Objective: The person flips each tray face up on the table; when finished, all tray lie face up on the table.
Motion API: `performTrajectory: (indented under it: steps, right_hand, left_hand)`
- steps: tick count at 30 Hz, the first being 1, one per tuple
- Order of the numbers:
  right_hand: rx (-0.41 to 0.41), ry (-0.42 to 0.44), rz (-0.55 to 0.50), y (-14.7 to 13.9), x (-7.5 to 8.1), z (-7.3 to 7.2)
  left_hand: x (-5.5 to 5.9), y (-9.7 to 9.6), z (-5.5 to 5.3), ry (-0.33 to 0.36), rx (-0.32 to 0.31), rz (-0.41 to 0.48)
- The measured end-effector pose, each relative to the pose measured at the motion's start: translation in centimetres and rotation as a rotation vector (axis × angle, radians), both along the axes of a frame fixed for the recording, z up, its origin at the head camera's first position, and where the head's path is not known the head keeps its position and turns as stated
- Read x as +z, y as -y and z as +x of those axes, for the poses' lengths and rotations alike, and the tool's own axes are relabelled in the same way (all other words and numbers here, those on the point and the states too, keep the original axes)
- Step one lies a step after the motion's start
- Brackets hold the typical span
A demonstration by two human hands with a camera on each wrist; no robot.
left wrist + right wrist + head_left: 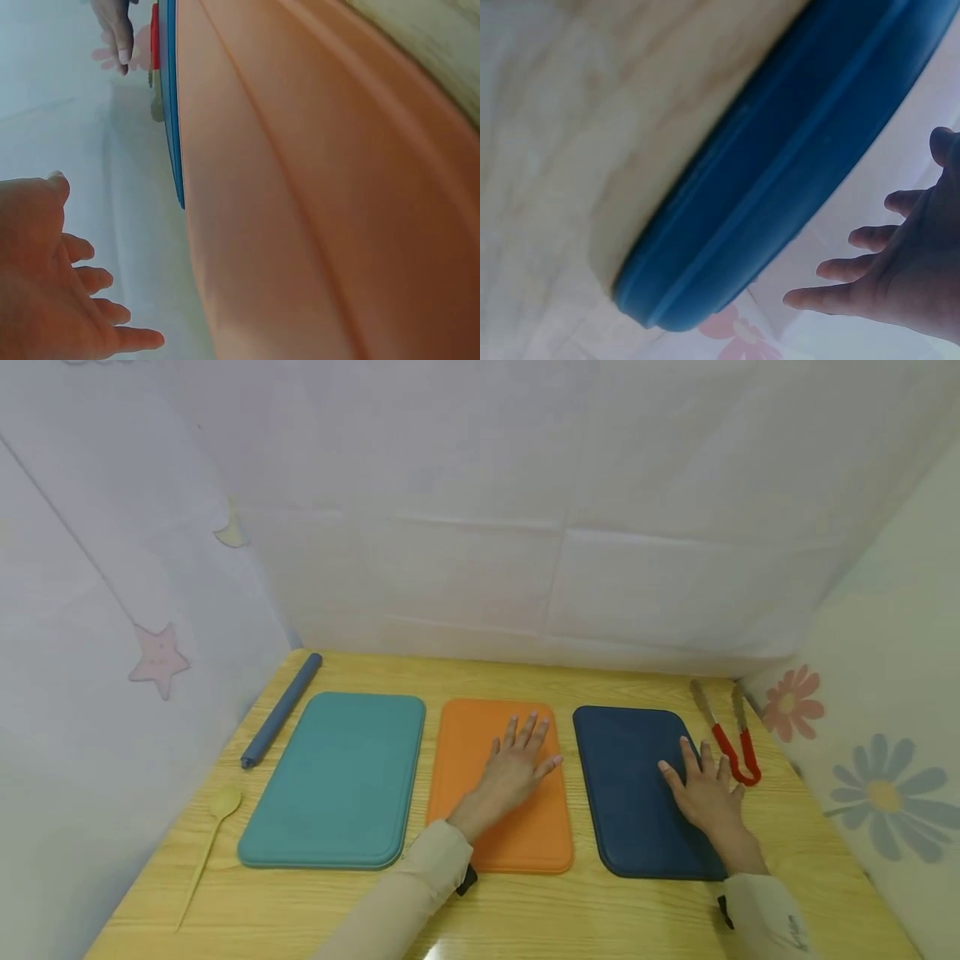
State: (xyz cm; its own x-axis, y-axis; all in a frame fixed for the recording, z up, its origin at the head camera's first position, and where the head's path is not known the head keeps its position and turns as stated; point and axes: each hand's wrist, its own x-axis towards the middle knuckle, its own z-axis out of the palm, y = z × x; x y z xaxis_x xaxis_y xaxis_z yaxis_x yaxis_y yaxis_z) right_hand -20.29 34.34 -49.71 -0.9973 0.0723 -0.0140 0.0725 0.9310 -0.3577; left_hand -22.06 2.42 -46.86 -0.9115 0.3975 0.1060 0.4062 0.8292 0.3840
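My left hand [512,774] is over the orange rectangular board [540,839] in the middle, fingers spread and holding nothing. The left wrist view shows a gap between this hand [52,277] and the board's surface [247,172]. Over the right part of the navy blue board [626,777] is my right hand [708,797], its fingers also spread and its grasp empty. From the right wrist, the hand [900,262] appears apart from the blue board [780,172]. To the left lies a teal board [337,785] that neither hand touches.
Red-handled tongs [746,756] lie spread beyond the right hand. At the left side are a dark blue rod [281,710] and a long-handled yellow-green spoon [213,827]. White cloth walls [480,577] stand around the wooden table [300,914].
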Motion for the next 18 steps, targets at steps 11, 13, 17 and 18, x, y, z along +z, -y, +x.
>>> performTrajectory:
  steps: [11, 13, 17, 18]
  right_hand:
    - [-0.009, -0.009, 0.018, -0.5, -0.2, 0.3]
    - [-0.006, -0.015, 0.017, -0.5, -0.3, 0.3]
    - [0.002, -0.019, 0.012, -0.1, -0.2, 0.0]
    - [0.003, -0.019, 0.007, 0.0, -0.2, -0.1]
  left_hand:
    - [-0.1, -1.3, 0.3, 0.043, -0.027, -0.019]
    - [-0.2, -1.6, 0.3, 0.042, -0.028, -0.017]
    - [-0.3, -2.0, 0.3, 0.051, -0.028, -0.003]
    - [-0.4, -2.1, 0.3, 0.049, -0.029, -0.002]
